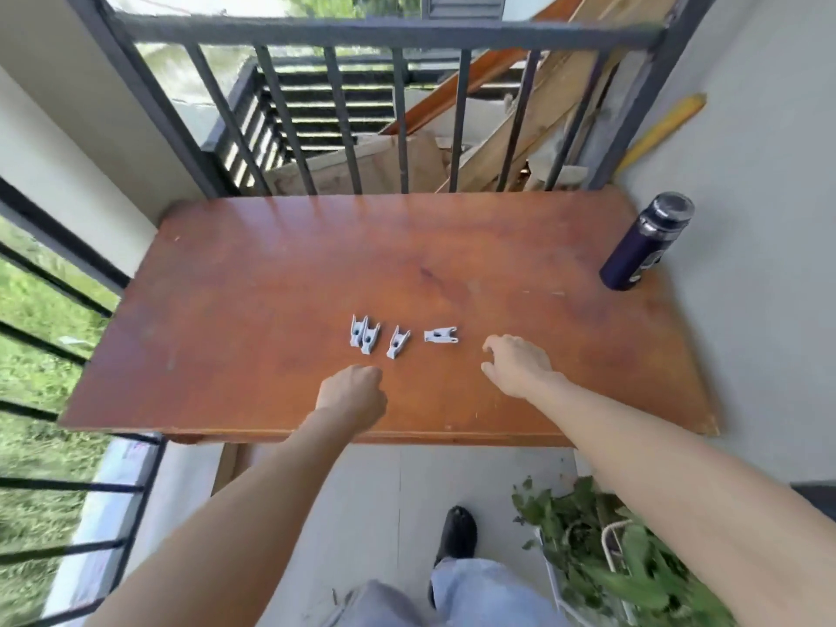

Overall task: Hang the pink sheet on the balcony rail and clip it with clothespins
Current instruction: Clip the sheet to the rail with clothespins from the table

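Several pale grey clothespins (389, 339) lie in a loose row on the brown wooden table (271, 273); the rightmost clothespin (441, 335) lies sideways, apart from the others. My left hand (352, 392) hovers just below the row, fingers curled into a fist with nothing visible in it. My right hand (515, 362) is to the right of the sideways clothespin, fingers spread and empty. The dark metal balcony rail (384, 36) runs across the top behind the table. No pink sheet is in view.
A dark blue bottle (644, 244) stands at the table's far right corner. Wooden planks (543, 110) lean beyond the rail. A second railing (68, 310) lines the left side. A leafy plant in a white frame (601, 549) sits on the floor at right, beside my shoe (459, 531).
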`<action>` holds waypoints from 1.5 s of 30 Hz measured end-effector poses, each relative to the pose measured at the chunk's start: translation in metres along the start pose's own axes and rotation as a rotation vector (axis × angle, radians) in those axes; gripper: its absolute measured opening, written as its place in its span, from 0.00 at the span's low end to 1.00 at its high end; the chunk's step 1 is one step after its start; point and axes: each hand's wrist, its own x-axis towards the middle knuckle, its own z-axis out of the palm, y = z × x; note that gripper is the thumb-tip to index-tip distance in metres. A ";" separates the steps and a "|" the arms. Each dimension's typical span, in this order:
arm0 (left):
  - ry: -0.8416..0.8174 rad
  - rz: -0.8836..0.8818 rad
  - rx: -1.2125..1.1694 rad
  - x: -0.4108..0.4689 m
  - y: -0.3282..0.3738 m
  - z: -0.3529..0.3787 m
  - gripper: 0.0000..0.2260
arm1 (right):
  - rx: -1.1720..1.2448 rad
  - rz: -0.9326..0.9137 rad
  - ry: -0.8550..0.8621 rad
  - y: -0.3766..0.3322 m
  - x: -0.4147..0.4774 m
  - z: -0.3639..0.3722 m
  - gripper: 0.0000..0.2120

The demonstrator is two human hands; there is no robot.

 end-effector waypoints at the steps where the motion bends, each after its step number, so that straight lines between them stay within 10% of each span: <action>1: -0.015 -0.008 -0.017 0.004 0.003 0.004 0.13 | 0.001 0.002 -0.015 0.003 0.005 0.002 0.15; 14: -0.109 -0.040 -0.175 -0.015 -0.005 0.127 0.14 | 0.017 -0.103 -0.103 -0.026 -0.030 0.134 0.33; 29: -0.091 0.073 -0.201 -0.183 -0.014 0.191 0.11 | 0.084 -0.122 0.040 -0.028 -0.202 0.195 0.10; 45: 0.093 -0.501 -0.395 -0.557 -0.059 0.242 0.14 | -0.036 -0.688 -0.122 -0.155 -0.418 0.204 0.13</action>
